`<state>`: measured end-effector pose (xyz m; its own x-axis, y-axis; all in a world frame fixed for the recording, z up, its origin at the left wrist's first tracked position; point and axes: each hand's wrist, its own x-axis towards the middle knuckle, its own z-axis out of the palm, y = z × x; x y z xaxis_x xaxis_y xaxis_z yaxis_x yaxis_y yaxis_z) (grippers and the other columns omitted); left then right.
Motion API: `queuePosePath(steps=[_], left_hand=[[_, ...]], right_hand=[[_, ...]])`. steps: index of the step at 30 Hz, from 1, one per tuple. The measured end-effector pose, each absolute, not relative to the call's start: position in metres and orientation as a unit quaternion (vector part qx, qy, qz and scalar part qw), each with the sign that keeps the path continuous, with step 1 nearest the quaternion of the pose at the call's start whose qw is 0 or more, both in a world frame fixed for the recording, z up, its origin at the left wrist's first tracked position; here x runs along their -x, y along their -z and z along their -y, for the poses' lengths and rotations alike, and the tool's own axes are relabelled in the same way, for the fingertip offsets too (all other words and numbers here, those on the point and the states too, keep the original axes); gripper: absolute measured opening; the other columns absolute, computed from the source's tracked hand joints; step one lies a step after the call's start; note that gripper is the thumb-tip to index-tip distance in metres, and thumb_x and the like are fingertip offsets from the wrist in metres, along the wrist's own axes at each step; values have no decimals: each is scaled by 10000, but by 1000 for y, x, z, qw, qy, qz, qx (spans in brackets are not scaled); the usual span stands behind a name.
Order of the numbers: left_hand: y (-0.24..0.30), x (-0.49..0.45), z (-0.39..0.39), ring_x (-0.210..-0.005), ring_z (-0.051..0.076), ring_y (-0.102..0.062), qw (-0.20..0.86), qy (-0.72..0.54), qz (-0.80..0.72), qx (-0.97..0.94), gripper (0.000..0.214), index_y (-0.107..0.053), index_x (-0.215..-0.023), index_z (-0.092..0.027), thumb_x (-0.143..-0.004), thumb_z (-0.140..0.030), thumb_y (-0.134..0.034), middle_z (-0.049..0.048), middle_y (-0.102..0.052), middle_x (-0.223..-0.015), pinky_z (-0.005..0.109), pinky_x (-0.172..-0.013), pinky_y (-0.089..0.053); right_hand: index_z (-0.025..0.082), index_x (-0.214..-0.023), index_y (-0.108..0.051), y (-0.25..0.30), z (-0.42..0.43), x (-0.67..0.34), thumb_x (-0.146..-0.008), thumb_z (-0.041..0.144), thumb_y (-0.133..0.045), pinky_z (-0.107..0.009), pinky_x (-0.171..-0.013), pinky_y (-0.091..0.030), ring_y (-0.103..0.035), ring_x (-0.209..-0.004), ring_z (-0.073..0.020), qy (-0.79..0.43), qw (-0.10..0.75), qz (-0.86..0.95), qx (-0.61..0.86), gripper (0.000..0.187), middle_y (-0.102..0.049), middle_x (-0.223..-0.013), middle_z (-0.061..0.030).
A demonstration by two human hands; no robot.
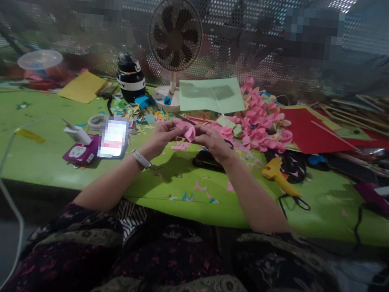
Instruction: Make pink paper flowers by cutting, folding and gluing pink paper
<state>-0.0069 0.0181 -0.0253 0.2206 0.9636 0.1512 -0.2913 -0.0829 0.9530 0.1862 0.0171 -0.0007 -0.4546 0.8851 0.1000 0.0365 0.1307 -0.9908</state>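
My left hand and my right hand meet above the green table, both pinching a small folded pink paper piece between their fingertips. A white watch band sits on my left wrist. Under my right hand lies a black object, and scissors are partly hidden there. A pile of folded pink paper flowers lies just beyond my right hand.
A desk fan stands at the back centre with a pale green sheet beside it. A black bottle, tape roll, phone and purple power bank sit left. A yellow glue gun, red paper and sticks lie right. Paper scraps are scattered about.
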Motion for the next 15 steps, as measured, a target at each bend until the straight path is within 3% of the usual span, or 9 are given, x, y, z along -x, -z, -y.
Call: queuePosePath(steps=[15], left_hand=[[20, 5, -13, -675, 86, -633, 586, -521, -336, -522, 324, -712, -887, -166, -703, -394, -851, 15, -721, -803, 212, -628, -476]], right_hand=[[190, -910, -714, 4, -18, -185, -700, 279, -711, -360, -928, -530, -660, -872, -156, -564, 393, 626, 369, 228, -742, -901, -23]])
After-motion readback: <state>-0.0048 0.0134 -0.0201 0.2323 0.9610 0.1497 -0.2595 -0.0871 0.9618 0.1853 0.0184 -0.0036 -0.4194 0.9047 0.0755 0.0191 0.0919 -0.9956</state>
